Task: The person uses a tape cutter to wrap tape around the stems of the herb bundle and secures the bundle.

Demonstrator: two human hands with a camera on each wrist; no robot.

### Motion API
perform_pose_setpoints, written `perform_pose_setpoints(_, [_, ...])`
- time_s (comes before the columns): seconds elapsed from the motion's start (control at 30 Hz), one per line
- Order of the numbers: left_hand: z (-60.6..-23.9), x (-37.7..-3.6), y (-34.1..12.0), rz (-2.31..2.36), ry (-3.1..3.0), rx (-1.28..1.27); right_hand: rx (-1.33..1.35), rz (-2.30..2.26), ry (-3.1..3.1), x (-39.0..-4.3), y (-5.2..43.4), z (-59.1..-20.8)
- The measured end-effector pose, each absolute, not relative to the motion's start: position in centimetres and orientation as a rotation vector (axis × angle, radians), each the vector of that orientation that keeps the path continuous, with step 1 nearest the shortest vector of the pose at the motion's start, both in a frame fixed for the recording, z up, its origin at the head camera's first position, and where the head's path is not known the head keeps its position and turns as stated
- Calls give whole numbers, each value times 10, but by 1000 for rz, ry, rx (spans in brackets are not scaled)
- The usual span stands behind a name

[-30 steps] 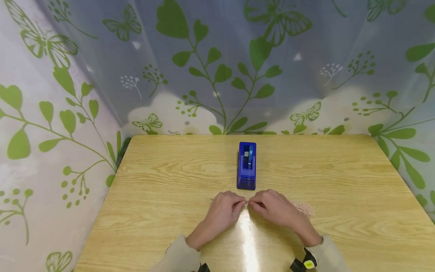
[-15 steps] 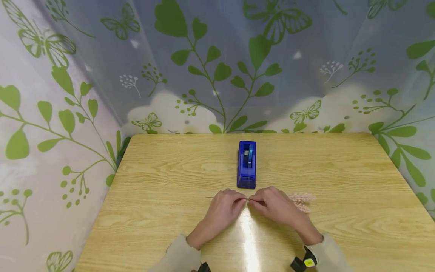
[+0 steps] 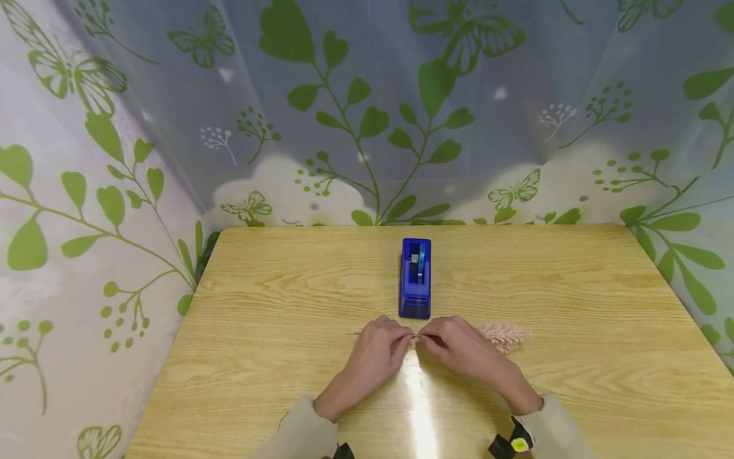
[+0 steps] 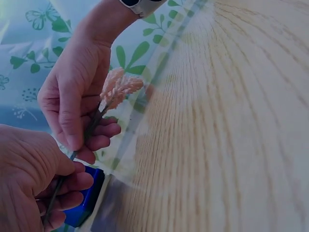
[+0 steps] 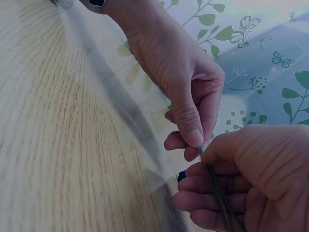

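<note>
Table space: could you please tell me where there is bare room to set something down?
The table is bare left of the left hand, out to its left edge, and also right of the pink plume, toward the right edge. Both back corners beside the blue tape dispenser are bare too. The crowded part is the middle, where both hands, including the right hand, pinch the stem just in front of the dispenser.

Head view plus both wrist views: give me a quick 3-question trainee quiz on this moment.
1. True or false: both hands pinch the thin stem.
2. The blue tape dispenser stands: A) beyond the hands, B) left of them, C) at the table's near edge.
3. Fill in: the pink plume lies beside the ___ hand.

Key: 1 true: left hand and right hand meet on it. 2 A. 3 right.
</note>
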State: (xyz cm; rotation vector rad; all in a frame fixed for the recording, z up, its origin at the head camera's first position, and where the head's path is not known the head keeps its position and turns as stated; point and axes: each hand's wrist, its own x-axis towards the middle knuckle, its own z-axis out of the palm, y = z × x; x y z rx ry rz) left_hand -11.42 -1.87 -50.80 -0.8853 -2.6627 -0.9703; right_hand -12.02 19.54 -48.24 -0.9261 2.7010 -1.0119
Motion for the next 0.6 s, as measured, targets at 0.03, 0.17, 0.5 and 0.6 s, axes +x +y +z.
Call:
perform_pose_setpoints(0.03, [-508, -114, -19, -975, -2661, -885, -911, -1014, 2699, -120, 194, -482])
perform_pose_setpoints(0.17, [-508, -114, -19, -973, -2647, -891, -860, -967, 2729, -118, 191, -480])
perform_pose_setpoints(0.5, [-507, -113, -19, -978, -2596, -884, -866, -796, 2880, -114, 192, -478])
perform_pose_setpoints(0.6, [-507, -113, -19, -973, -2593, -883, -889, -779, 2902, -114, 192, -479])
